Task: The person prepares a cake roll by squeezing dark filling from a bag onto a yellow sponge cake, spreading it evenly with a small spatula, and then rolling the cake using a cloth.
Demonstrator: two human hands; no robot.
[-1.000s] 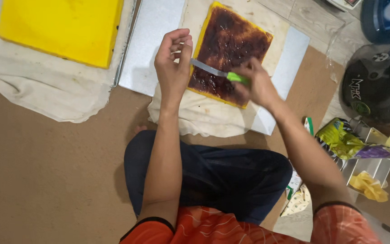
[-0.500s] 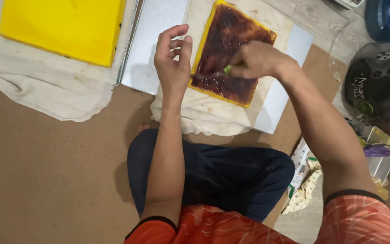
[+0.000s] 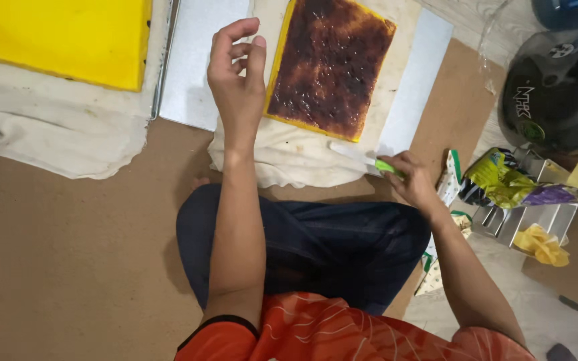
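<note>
Right of centre in the frame, the right hand (image 3: 415, 179) grips a green-handled knife (image 3: 368, 159) at the cloth's (image 3: 296, 157) edge. Above, the left hand (image 3: 237, 83) hovers loosely open beside the dark-topped cake (image 3: 329, 63); it looks soft, sticky, crumbly, best lifted from underneath.

Knife (image 3: 362, 157) in right hand (image 3: 413, 180): handle mostly hidden by the fingers, blade pale and blurred against the cloth (image 3: 282, 157). Cake (image 3: 329, 63) just right of the left hand (image 3: 235, 80), top edge cut off by the frame. Yellow board (image 3: 61, 37) far left, cropped at the top. Helmet (image 3: 556, 87) beyond the right hand, cropped at the right edge.
</note>
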